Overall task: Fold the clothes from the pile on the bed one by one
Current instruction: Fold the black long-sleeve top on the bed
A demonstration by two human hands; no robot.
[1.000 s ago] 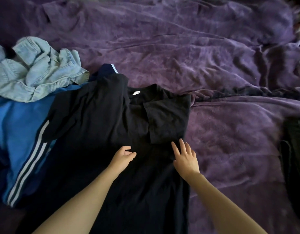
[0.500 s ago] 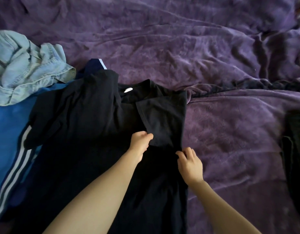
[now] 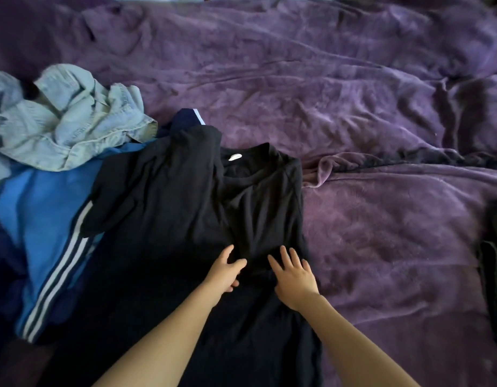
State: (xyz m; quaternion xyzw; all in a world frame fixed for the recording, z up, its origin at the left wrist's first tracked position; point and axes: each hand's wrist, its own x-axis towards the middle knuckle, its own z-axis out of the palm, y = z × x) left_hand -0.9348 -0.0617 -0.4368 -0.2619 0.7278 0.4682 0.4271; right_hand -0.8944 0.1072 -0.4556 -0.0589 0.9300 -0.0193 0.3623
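Pointing its collar away, the black T-shirt (image 3: 169,208) lies lengthwise under the left hand (image 3: 225,273) and right hand (image 3: 295,277), both flat-fingered.

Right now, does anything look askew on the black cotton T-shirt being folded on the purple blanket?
Yes. The black cotton T-shirt is lopsided: one side is folded in, the other sleeve sprawls over the blue white-striped garment. Fabric wrinkles above the left hand and right hand resting on it.

With left hand (image 3: 225,270), lets go of the black cloth T-shirt (image 3: 172,219); spreads right hand (image 3: 293,275) flat, closer beside it.
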